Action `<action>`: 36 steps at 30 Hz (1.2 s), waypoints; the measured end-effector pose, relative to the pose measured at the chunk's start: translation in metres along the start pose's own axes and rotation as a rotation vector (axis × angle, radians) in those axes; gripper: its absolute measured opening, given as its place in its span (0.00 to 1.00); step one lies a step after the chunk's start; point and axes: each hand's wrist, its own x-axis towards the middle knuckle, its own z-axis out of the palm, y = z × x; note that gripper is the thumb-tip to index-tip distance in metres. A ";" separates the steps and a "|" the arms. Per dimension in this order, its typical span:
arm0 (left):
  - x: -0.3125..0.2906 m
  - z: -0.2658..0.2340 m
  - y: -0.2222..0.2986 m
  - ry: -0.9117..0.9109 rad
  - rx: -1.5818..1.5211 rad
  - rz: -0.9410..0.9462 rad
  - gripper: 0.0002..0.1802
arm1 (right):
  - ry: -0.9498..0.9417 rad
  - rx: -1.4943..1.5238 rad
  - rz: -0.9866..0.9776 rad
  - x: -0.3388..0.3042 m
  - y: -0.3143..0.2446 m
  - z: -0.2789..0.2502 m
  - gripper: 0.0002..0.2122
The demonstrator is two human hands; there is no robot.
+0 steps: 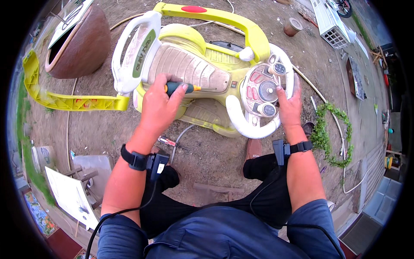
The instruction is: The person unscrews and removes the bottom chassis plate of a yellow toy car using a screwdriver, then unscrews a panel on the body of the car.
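Observation:
A dusty yellow-and-white ride-on toy car lies before me, its seat to the left and its white steering wheel to the right. Over the seat, my left hand is closed around the green and orange handle of a screwdriver, whose thin shaft points right. My right hand grips the right side of the wheel rim, thumb beside the round dial at its middle. A yellow curved bar arches along the toy's far side. Another yellow bar lies off its left end, ribbed side showing.
A red-handled tool lies on the dirt near my left foot. At the far left rests a big brown clay pot on its side. A hose and a leafy green vine are at the right; white boards stand lower left.

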 end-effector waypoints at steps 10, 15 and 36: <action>0.060 0.048 0.036 -0.105 0.057 0.173 0.17 | 0.023 0.062 -0.012 0.016 0.017 -0.008 0.35; 0.064 0.060 0.037 -0.130 0.050 0.163 0.14 | -0.034 0.154 0.109 0.019 0.020 -0.011 0.35; 0.139 0.085 0.088 -0.552 0.295 0.571 0.13 | -0.001 0.059 0.043 0.027 0.030 -0.016 0.36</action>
